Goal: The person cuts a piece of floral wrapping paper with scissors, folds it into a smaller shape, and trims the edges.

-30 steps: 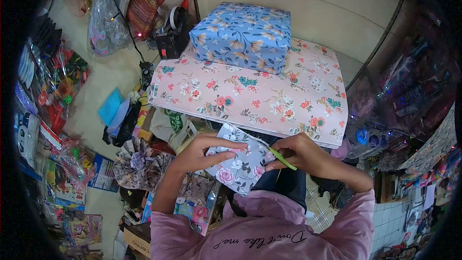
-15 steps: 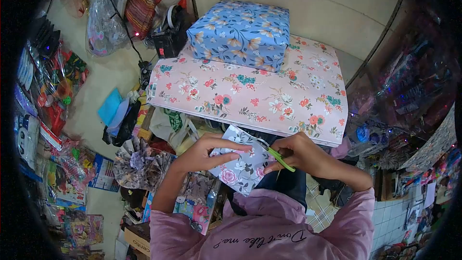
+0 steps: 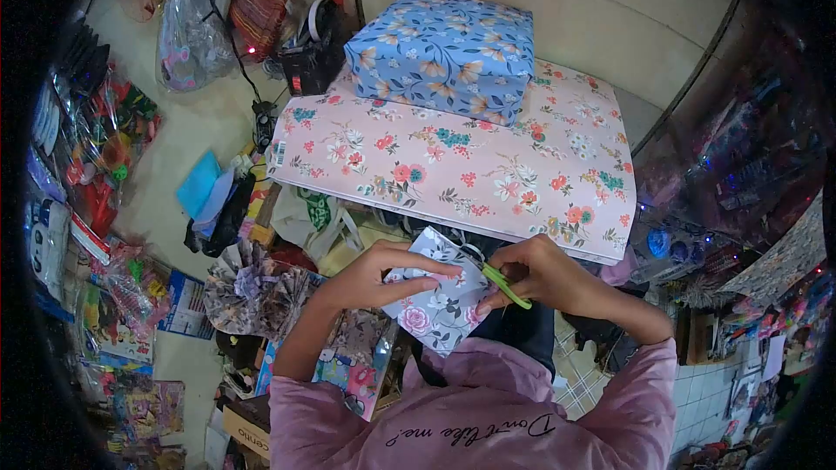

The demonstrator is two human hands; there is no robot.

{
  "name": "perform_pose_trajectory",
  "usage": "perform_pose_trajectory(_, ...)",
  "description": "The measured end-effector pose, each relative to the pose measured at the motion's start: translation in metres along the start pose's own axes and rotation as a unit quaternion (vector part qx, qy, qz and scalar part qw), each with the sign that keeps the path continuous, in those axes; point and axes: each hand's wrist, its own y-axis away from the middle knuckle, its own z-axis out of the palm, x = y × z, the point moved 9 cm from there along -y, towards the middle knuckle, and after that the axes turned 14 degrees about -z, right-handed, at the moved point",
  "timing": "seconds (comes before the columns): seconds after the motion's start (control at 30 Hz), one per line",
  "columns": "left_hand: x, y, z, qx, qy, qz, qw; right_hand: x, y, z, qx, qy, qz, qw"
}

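Note:
My left hand (image 3: 376, 277) grips a piece of grey floral paper (image 3: 440, 312) with pink roses, its thumb and fingers pressed over the left side. A pair of scissors with lime-green handles (image 3: 509, 287) is in my right hand (image 3: 547, 275), fingers curled round the grips. The blades lie along the paper's upper right edge, close to the left fingertips. Both hands are held in front of my body, just short of the table's near edge.
Pink floral wrapping sheets (image 3: 366, 157) cover the table, with a box wrapped in blue floral paper (image 3: 444, 57) on top. A black tape dispenser (image 3: 311, 61) stands behind at left. Below left lies a pleated paper rosette (image 3: 252, 292), near a cardboard box (image 3: 246, 431).
The view has shifted slightly, so the table and blue box appear a little higher and further right. Both hands keep nearly the same hold on the paper and scissors.

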Motion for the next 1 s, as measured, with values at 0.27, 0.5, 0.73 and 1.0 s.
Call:
perform_pose_trajectory(0.27, -0.008, 0.007, 0.001, -0.009, 0.009, -0.026, 1.0, 0.0, -0.008, 0.007, 0.007, -0.019, -0.007, 1.0)
perform_pose_trajectory(0.5, -0.009, 0.005, 0.002, -0.004, 0.003, -0.02, 1.0, -0.001, -0.012, 0.009, 0.018, -0.027, -0.009, 0.999)
perform_pose_trajectory(0.73, -0.009, 0.006, 0.005, -0.003, -0.012, -0.014, 1.0, -0.002, -0.017, 0.012, 0.011, -0.005, -0.023, 1.0)
perform_pose_trajectory(1.0, -0.022, 0.014, 0.003, 0.012, -0.005, -0.027, 1.0, 0.007, -0.024, 0.026, 0.0, -0.019, -0.009, 1.0)
